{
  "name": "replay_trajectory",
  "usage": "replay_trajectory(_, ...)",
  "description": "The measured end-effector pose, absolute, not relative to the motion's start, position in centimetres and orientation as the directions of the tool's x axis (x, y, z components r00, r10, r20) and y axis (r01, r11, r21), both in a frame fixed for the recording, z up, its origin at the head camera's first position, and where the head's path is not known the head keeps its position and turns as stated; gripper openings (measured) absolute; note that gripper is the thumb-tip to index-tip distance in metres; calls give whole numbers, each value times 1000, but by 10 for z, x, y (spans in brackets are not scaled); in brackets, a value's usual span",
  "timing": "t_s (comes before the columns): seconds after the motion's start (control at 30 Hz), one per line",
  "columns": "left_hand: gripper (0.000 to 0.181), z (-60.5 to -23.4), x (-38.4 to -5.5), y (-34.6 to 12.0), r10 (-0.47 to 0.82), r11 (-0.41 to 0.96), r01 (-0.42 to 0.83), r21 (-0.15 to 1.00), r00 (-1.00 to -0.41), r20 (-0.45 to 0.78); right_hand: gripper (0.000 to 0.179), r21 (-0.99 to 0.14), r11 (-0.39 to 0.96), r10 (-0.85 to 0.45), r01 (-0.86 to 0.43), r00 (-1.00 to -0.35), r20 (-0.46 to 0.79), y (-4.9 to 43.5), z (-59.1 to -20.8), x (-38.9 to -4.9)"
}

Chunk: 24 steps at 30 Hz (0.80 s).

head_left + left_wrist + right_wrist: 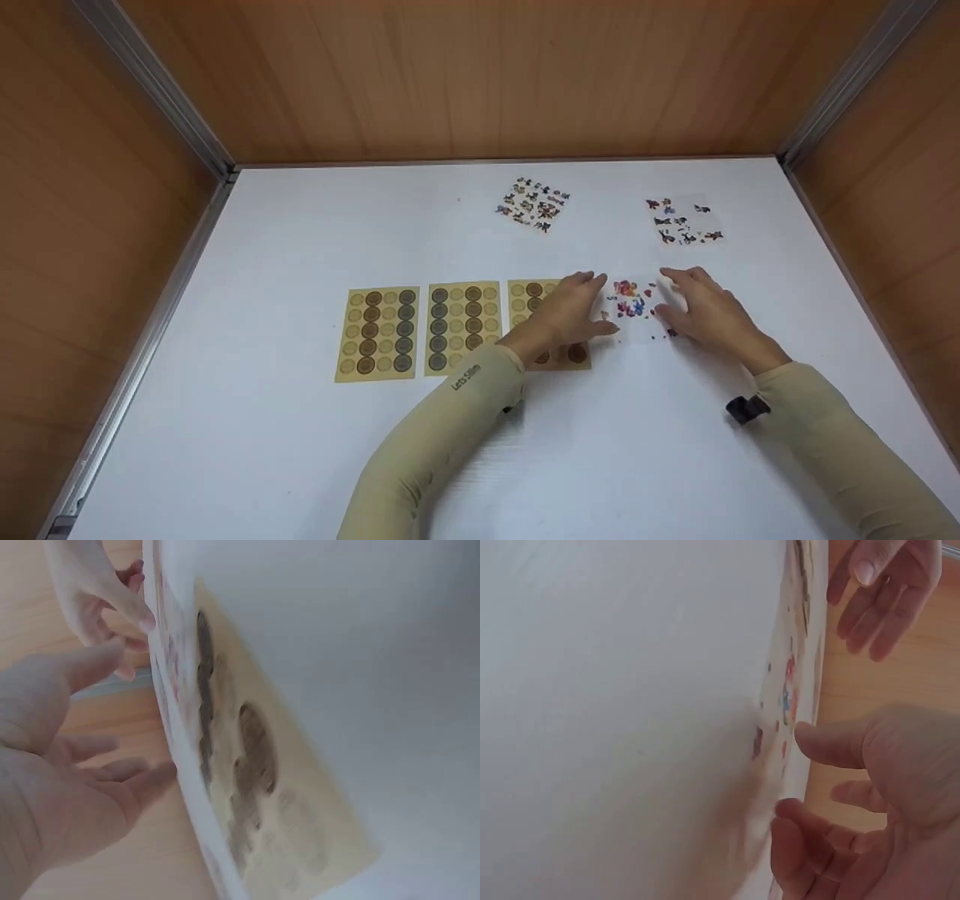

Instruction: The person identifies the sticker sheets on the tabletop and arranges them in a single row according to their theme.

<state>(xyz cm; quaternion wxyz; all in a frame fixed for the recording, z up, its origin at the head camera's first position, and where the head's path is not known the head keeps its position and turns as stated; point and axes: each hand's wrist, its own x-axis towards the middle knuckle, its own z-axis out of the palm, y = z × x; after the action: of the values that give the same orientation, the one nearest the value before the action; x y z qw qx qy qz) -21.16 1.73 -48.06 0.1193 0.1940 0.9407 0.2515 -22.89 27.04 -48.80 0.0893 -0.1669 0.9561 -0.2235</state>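
Note:
A clear sticker sheet with red, pink and blue figures [630,307] lies on the white table between my two hands. My left hand [570,306] is at its left edge, fingers spread and relaxed, with nothing between thumb and fingers. Under that hand and wrist is a tan sheet of round stickers [525,300], partly hidden; the left wrist view shows its brown and pale circles [257,746]. My right hand [709,311] hovers by the sheet's right edge, thumb and fingers apart and loosely bent, holding nothing. In the right wrist view the colourful figures [787,694] lie just beyond the thumb.
Two more tan sheets of round stickers, one in the middle [464,328] and one at the left [377,334], lie in a row. Farther back are two clear sheets with small dark figures, one tilted [533,204] and one at right [685,220]. Wooden panels [480,82] enclose the table.

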Motion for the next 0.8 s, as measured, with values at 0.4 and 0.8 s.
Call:
replay_trajectory(0.4, 117, -496, -218, 12, 453, 891, 426, 159, -863, -223, 75, -389, 810, -533, -439, -828, -175, 288, -495, -234)
replay_trajectory(0.8, 113, -495, -221, 6, 498, 866, 464, 188, -835, -234, 78, -376, 803, -546, -463, -823, -153, 288, -500, -225)
